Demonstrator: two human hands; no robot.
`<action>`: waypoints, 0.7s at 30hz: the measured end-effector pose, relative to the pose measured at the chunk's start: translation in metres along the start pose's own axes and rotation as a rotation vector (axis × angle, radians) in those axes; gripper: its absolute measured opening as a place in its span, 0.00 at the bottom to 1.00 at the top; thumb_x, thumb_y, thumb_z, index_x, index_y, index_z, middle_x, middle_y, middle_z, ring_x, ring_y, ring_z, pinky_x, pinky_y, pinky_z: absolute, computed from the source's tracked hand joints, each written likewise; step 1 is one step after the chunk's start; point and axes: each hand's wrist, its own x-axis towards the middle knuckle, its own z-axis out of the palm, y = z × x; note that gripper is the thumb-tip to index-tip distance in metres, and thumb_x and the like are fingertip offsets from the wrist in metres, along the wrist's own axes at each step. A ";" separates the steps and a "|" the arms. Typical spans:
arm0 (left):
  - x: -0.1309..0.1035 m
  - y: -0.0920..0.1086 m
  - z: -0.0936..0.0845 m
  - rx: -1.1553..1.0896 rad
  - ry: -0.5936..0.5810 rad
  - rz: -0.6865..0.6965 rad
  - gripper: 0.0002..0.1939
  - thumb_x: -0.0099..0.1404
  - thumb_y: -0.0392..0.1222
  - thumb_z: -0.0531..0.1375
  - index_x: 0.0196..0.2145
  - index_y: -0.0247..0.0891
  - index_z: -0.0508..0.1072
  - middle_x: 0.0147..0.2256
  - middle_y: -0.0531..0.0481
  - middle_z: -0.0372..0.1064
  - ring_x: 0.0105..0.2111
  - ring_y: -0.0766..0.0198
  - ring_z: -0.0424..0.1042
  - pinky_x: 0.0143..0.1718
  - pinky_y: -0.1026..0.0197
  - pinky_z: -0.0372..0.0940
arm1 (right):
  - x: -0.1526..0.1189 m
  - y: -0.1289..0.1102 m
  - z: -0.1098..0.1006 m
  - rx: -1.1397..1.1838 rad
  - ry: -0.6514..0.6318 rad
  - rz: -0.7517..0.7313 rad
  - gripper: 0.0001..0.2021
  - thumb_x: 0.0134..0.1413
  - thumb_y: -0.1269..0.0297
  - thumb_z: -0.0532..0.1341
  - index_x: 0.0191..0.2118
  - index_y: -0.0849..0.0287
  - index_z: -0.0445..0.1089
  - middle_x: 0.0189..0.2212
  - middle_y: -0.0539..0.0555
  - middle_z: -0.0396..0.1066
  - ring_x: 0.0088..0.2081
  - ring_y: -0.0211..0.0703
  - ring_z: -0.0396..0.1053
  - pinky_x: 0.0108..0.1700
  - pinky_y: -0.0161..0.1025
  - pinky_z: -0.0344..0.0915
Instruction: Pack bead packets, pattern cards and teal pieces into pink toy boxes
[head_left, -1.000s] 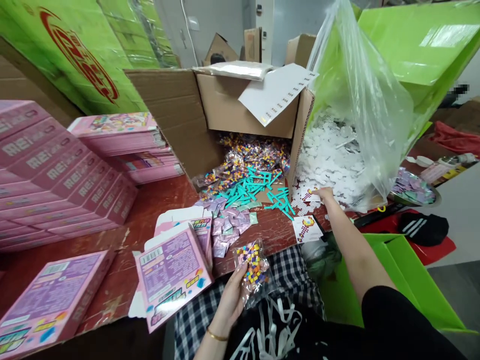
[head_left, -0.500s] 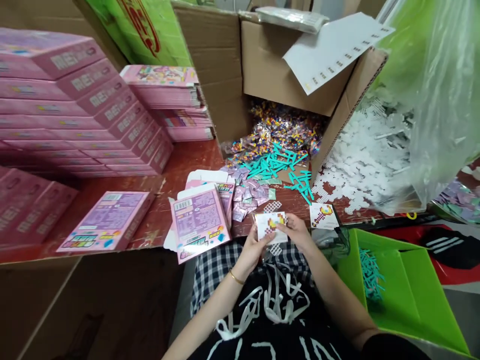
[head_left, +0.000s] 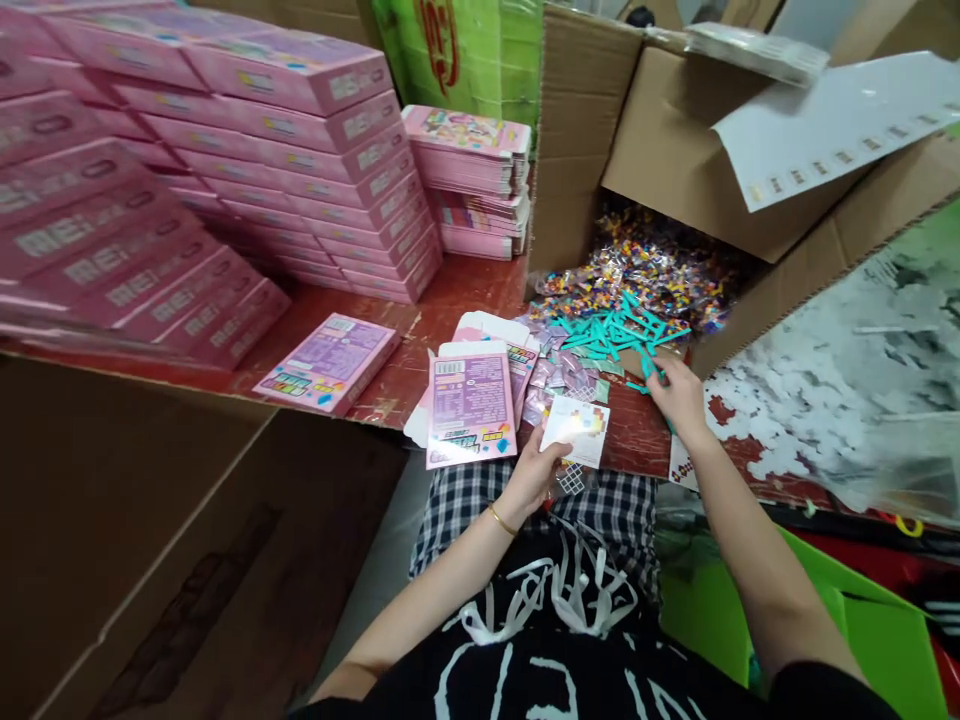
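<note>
My left hand [head_left: 531,474] grips a white card [head_left: 576,434] printed with a small pixel pattern, thumb on its front. White lattice pieces [head_left: 571,480] and what looks like a clear bag stick out from behind the card. My right hand [head_left: 682,398] is at the near right edge of a heap of teal plastic sticks [head_left: 615,332], its fingers pinched on a teal stick [head_left: 648,366]. Small purple and green sachets [head_left: 553,374] lie between the hands and the heap. A second printed card [head_left: 681,464] is partly hidden under my right forearm.
Pink boxes [head_left: 360,160] are stacked at the left; one box [head_left: 330,362] lies flat nearby. Open pink cartons [head_left: 471,410] overhang the front edge. A cardboard box [head_left: 577,130] spills bags of colourful bits [head_left: 660,270]. White pieces [head_left: 825,390] and a green bin [head_left: 862,640] are right.
My right hand has left the card and reached forward and right to the teal sticks. My left hand keeps the card. The view has swung left.
</note>
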 end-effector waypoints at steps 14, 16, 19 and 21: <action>-0.046 0.008 -0.011 0.098 -0.203 0.272 0.31 0.52 0.39 0.70 0.52 0.39 0.66 0.46 0.44 0.74 0.42 0.57 0.75 0.47 0.55 0.68 | -0.082 -0.111 -0.011 0.671 0.084 -0.328 0.23 0.52 0.67 0.65 0.55 0.48 0.68 0.54 0.57 0.70 0.55 0.55 0.68 0.54 0.56 0.68; -0.053 0.019 -0.012 0.206 -0.275 0.295 0.30 0.53 0.41 0.70 0.52 0.39 0.67 0.46 0.43 0.74 0.43 0.55 0.74 0.47 0.52 0.68 | -0.074 -0.120 -0.013 0.897 -0.062 -0.015 0.29 0.44 0.62 0.72 0.54 0.51 0.68 0.52 0.60 0.71 0.50 0.56 0.72 0.48 0.54 0.72; -0.059 0.049 -0.022 0.387 -0.247 0.462 0.32 0.50 0.40 0.71 0.52 0.39 0.70 0.48 0.43 0.72 0.47 0.51 0.72 0.53 0.51 0.64 | -0.053 -0.134 -0.003 1.162 -0.546 0.269 0.24 0.37 0.57 0.74 0.43 0.58 0.73 0.41 0.60 0.77 0.38 0.53 0.76 0.39 0.47 0.75; -0.055 0.076 -0.042 0.486 -0.062 0.641 0.35 0.45 0.38 0.73 0.52 0.39 0.71 0.51 0.42 0.69 0.53 0.49 0.67 0.59 0.51 0.57 | -0.034 -0.140 0.014 1.273 -0.630 0.386 0.22 0.33 0.58 0.76 0.37 0.59 0.74 0.36 0.58 0.78 0.34 0.49 0.76 0.38 0.44 0.75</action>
